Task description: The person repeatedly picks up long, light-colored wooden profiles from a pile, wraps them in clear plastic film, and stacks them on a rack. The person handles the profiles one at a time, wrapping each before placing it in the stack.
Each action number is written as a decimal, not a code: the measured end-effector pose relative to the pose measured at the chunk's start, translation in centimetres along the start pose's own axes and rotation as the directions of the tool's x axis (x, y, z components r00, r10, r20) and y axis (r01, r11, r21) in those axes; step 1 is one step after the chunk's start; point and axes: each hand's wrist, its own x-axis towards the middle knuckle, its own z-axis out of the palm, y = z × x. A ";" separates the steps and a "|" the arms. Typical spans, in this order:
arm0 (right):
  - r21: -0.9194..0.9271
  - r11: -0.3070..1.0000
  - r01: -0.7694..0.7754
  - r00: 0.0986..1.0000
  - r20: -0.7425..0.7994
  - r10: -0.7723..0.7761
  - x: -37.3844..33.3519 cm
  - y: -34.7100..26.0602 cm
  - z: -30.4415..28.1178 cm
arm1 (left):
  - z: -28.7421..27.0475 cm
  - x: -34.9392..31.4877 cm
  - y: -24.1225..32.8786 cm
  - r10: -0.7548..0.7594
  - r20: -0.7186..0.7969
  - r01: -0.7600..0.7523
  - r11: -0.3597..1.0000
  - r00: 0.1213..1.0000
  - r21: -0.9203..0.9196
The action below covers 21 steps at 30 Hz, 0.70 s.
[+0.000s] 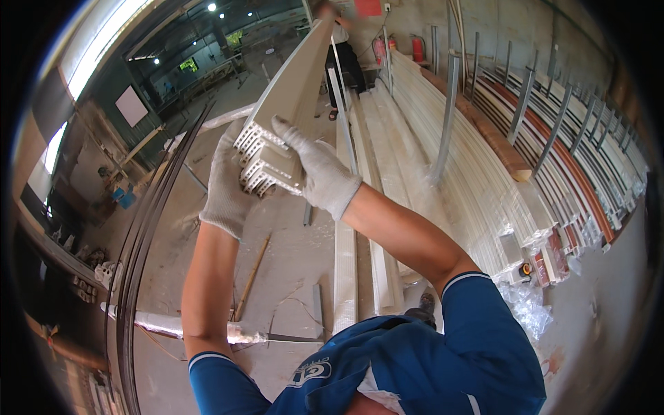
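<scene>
Both my hands, in pale work gloves, hold the near end of a bundle of long cream-white hollow profiles point(287, 90). The bundle's cut end faces me and shows rows of small hollow cells. My left hand point(228, 183) is wrapped round its left side, with most of the fingers hidden behind and beneath it. My right hand point(319, 169) grips the right side, thumb lying on top. The bundle stretches away, raised off the floor, to a person point(346, 52) at its far end.
On the right, long wrapped profiles point(470, 200) lie stacked between metal posts point(448, 117). More profiles point(346, 277) lie low near my feet. Left of me are thin dark bars point(149, 228), a plastic-wrapped roll point(166, 324) and a wooden stick point(252, 277). Red fire extinguishers point(418, 48) stand far back.
</scene>
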 end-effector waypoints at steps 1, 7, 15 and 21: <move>-0.012 1.000 -0.004 1.000 -0.014 0.004 -0.2 0.8 0.4 | -1.0 -0.7 -0.2 0.059 0.054 -0.062 0.996 0.997 0.058; 0.011 0.993 -0.117 0.992 0.044 0.116 -0.7 7.4 2.2 | -9.0 -3.9 0.3 -0.031 0.114 0.035 0.999 0.993 -0.031; 0.229 0.909 -0.347 0.915 -0.130 0.382 -4.6 20.3 -3.4 | -19.6 -8.6 -10.1 -0.121 -0.224 0.127 0.992 0.967 0.013; 0.289 0.842 -0.456 0.815 -0.245 0.525 -10.4 30.2 -11.5 | -26.1 -12.1 -20.0 -0.385 -0.221 0.392 0.920 0.896 -0.011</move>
